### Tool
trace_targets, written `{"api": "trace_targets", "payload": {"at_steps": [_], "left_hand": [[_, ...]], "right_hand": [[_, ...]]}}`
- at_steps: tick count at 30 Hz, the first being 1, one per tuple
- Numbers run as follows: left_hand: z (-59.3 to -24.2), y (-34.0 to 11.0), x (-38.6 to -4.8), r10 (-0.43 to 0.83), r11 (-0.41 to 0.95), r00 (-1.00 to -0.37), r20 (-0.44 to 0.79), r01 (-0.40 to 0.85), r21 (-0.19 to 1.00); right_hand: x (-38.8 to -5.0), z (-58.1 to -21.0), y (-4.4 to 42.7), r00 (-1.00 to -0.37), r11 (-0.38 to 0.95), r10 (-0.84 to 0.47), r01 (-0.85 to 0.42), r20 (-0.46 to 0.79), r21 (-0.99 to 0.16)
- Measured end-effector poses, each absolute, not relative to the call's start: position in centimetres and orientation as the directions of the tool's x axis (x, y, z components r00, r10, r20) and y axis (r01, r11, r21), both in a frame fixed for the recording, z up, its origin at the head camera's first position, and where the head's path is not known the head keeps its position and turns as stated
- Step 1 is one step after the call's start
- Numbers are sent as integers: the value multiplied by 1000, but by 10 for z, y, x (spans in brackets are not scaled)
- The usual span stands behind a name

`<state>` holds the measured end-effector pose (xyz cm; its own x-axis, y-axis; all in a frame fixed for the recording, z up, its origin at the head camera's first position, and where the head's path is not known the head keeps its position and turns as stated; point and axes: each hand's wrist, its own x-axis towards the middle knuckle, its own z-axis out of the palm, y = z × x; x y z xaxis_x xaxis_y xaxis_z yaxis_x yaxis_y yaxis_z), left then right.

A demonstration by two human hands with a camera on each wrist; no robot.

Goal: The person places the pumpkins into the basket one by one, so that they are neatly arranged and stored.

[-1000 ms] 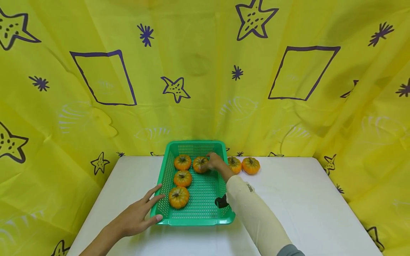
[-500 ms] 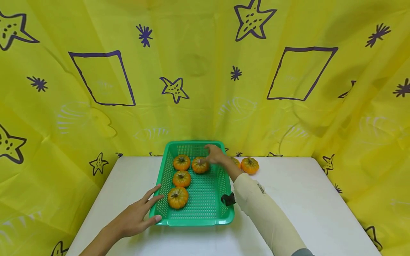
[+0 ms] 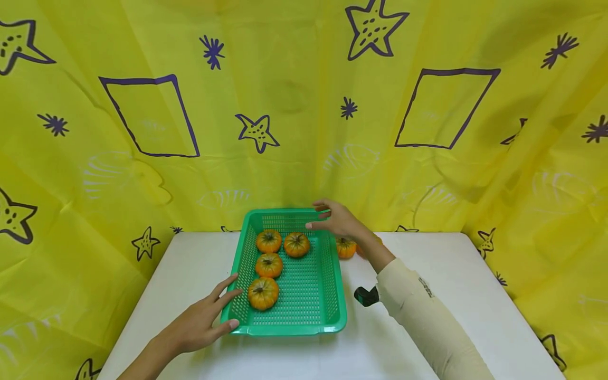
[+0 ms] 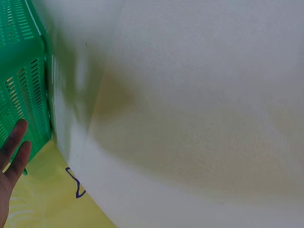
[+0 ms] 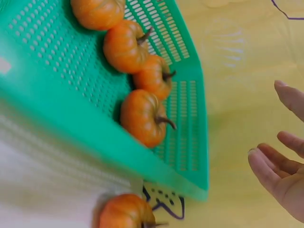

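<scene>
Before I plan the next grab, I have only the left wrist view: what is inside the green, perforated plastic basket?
Observer: Four orange, ribbed pumpkins lie in the basket.
Operator: Is the right hand holding one?
Observer: No, the right hand is empty, its fingers apart.
Operator: Any pumpkins outside the basket?
Observer: Yes, two more pumpkins sit on the white table to the right of the basket, one of them mostly hidden in the head view.
</scene>
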<state>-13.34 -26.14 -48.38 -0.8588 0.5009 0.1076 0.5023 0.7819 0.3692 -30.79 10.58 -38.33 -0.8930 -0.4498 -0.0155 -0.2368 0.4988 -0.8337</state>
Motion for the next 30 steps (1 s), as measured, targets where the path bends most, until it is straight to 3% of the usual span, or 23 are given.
{"api": "trace_targets", "payload": {"at_steps": [16,30], "left_hand": [[-482,-261,-133,507,778,-855,109,509,369],[-485,-261,-135,512,788,-848,134,526,318]], "right_hand": [[-301,-404,187,-917,507,-390,-285,78,-813],[-305,-448,235,-962,584,-267,-204,51,-785]]}}
